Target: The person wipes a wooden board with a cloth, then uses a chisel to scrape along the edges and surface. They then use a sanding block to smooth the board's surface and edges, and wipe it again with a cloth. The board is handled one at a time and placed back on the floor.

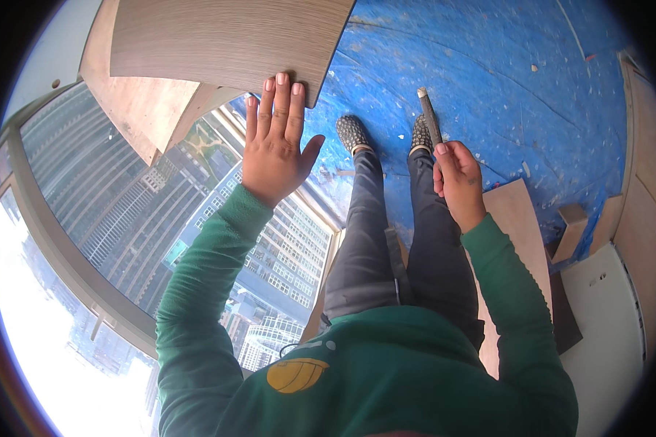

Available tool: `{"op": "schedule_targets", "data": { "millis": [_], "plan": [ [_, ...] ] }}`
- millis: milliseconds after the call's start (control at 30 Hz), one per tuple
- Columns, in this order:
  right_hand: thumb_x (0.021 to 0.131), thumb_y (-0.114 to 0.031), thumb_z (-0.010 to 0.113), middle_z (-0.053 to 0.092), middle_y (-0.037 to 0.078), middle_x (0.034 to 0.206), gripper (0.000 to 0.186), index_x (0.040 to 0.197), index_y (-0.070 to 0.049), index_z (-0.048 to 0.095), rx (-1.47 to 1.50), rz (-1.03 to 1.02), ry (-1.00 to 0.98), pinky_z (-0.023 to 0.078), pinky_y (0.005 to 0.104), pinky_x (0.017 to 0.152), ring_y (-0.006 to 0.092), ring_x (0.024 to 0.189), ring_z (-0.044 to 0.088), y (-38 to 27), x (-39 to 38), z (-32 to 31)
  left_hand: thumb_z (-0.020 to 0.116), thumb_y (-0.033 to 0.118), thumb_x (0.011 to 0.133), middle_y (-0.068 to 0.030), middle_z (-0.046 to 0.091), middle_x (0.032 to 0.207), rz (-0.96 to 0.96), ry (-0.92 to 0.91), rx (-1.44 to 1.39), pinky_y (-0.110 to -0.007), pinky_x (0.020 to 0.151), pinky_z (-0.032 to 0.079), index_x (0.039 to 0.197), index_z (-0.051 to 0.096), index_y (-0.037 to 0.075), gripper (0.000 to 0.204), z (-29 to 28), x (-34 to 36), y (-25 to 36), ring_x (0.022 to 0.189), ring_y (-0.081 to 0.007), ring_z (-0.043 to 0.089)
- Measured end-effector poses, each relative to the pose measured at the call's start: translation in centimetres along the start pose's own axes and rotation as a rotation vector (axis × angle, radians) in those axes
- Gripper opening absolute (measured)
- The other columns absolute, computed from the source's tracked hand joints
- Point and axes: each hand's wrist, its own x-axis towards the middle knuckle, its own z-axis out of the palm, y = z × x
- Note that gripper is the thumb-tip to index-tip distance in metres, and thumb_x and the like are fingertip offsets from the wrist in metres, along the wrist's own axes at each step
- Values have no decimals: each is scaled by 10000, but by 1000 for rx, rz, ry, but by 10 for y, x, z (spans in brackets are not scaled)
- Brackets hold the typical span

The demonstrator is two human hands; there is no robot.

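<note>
My left hand [275, 142] is open, its fingers stretched out over the near edge of a brown wood-grain board [226, 40]. The fingertips lie on the board's face near its right corner, and the thumb sticks out to the side. In my right hand [457, 175] is a short, dark, rough-looking stick [429, 115] with a pale tip, pointing away from me. My fingers wrap round its near end, so that part is hidden; what kind of tool it may be, I cannot make out. The stick is held above my right shoe, apart from the board.
Bare plywood pieces [149, 102] lie under the board. A tall window [87, 306] with buildings outside runs along my left. Blue sheeting [481, 73] with scattered chips covers the floor. Behind my right arm are a plywood sheet [516, 211], a small wood box piece [570, 231] and a white panel [605, 320].
</note>
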Motion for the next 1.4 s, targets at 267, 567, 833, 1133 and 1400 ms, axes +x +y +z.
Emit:
{"op": "schedule_targets", "data": {
  "millis": [267, 567, 833, 1133, 1400],
  "plan": [
    [1071, -305, 594, 531, -17, 651, 276, 955, -55, 593, -35, -18, -37, 387, 244, 479, 61, 511, 478, -1, -4, 17, 693, 369, 942, -166, 265, 1701, 163, -3, -64, -575, 1262, 180, 1613, 340, 60, 818, 3, -5, 26, 1578, -399, 209],
    [1073, -313, 590, 519, -12, 646, 298, 921, -58, 566, -19, 1, -51, 387, 252, 483, 70, 515, 479, 2, -6, 16, 622, 369, 888, -245, 181, 1705, -79, 132, 66, -572, 1276, 113, 1643, 182, 1, 949, -4, 118, -3, 1589, -427, 133],
    [1071, -317, 592, 528, -13, 653, 279, 950, -66, 574, 63, 22, 27, 386, 247, 477, 71, 512, 479, 6, -11, -3, 570, 568, 953, -196, 240, 1699, -52, 349, 180, -505, 1295, 114, 1632, 246, 21, 930, -12, 294, -45, 1588, -354, 179],
    [1066, -344, 597, 533, -6, 643, 292, 992, -62, 589, 129, 82, 168, 386, 242, 462, 73, 496, 475, 26, -22, -36, 528, 594, 1008, -134, 306, 1685, 440, 172, 525, -460, 1303, 147, 1630, 286, 75, 845, -12, 371, 2, 1581, -309, 221],
    [1064, -347, 599, 528, -7, 636, 294, 981, -66, 586, 69, -1, 102, 380, 244, 458, 74, 485, 470, 13, -4, -30, 381, 479, 1056, -174, 210, 1715, 209, 233, 102, -474, 1297, 102, 1638, 218, 16, 761, -31, 395, -36, 1595, -319, 157]
  ]
}}
